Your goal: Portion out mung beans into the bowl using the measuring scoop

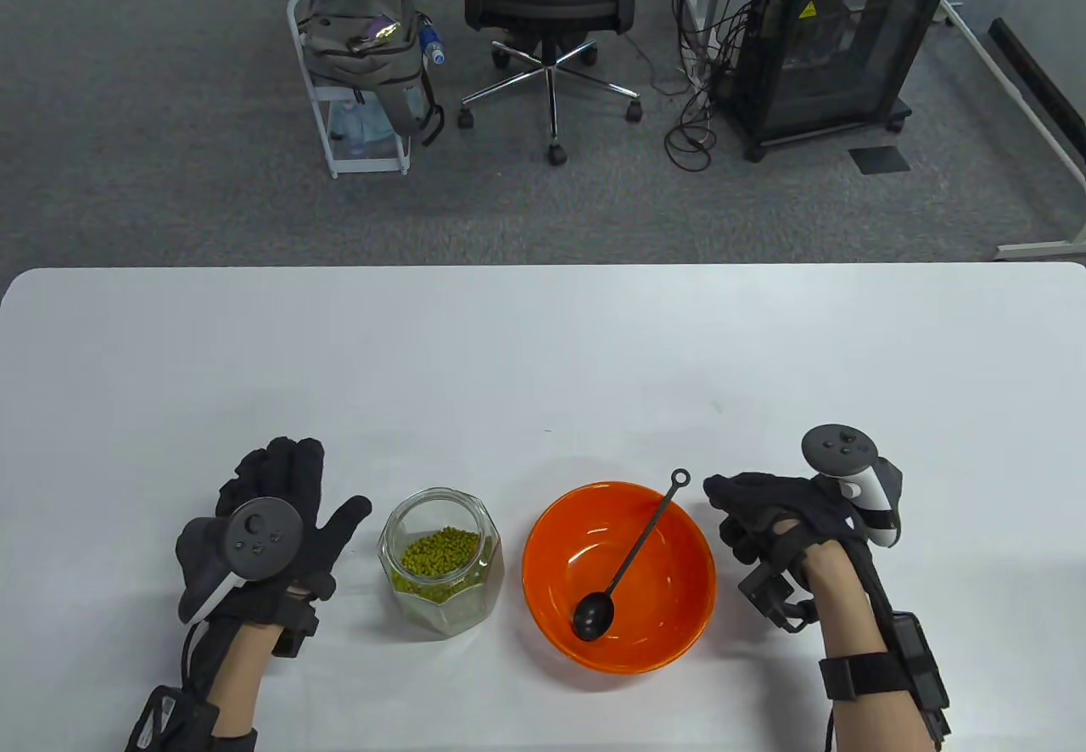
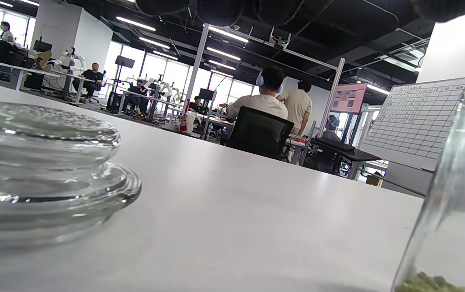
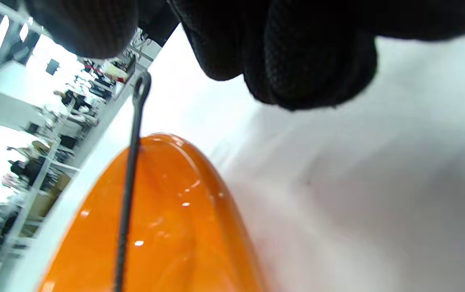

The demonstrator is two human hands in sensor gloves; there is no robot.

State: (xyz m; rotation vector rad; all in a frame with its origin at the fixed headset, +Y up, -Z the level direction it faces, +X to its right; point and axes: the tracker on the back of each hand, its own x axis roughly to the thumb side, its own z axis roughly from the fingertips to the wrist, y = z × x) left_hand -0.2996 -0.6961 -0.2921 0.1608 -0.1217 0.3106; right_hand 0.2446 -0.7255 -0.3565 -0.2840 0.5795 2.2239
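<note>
An open glass jar (image 1: pixel 441 561) holding green mung beans (image 1: pixel 439 552) stands left of the orange bowl (image 1: pixel 619 575). The black measuring scoop (image 1: pixel 594 614) lies with its cup in the bowl, its handle leaning on the far rim and its ring end sticking out. My left hand (image 1: pixel 297 497) lies flat beside the jar with the thumb spread, holding nothing. My right hand (image 1: pixel 730 502) sits just right of the ring end with loosely curled fingers (image 3: pixel 297 52), apart from the scoop handle (image 3: pixel 129 182). No beans show in the bowl (image 3: pixel 175 227).
A glass lid (image 2: pixel 46 170) lies on the white table (image 1: pixel 543 361) close to my left hand; the table view hides it under that hand. The jar wall (image 2: pixel 459 194) fills the left wrist view's right edge. An office chair (image 1: pixel 551 14) stands beyond the table.
</note>
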